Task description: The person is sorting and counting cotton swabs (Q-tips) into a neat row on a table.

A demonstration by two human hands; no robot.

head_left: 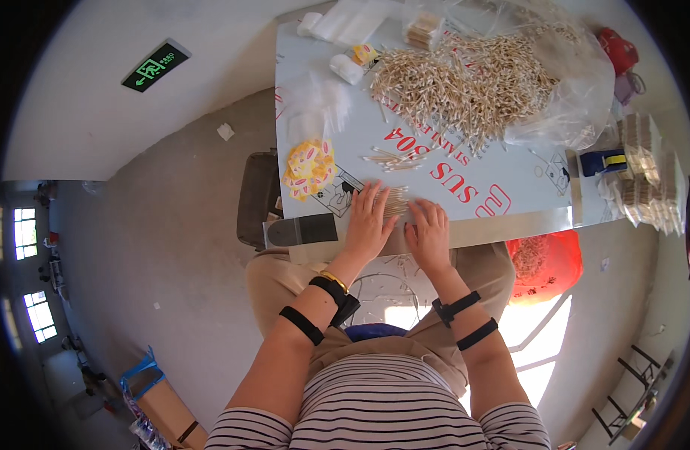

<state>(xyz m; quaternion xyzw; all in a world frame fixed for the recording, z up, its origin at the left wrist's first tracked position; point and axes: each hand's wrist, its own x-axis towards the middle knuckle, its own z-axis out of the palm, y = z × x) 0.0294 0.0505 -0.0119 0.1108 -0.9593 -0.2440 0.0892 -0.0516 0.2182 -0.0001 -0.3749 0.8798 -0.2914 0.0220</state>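
Observation:
A small row of wooden cotton swabs (396, 201) lies side by side near the front edge of the table (502, 176). My left hand (369, 223) rests at its left end, fingers stretched out and touching the sticks. At the right end, my right hand (429, 231) lies with its fingers apart, the tips beside the swabs. Neither hand grips anything that I can see. Just beyond the row is a small loose bunch of swabs (396, 158). Farther back spreads a large heap of swabs (465, 82), partly inside a clear plastic bag (577, 97).
Yellow and white paper labels (309, 169) lie left of my hands, beside clear plastic bags (319, 109). A dark flat pad (304, 230) sits at the front left edge. Packed swab bundles (645, 169) and a blue tape dispenser (603, 162) stand right. A red bag (547, 266) is below the table.

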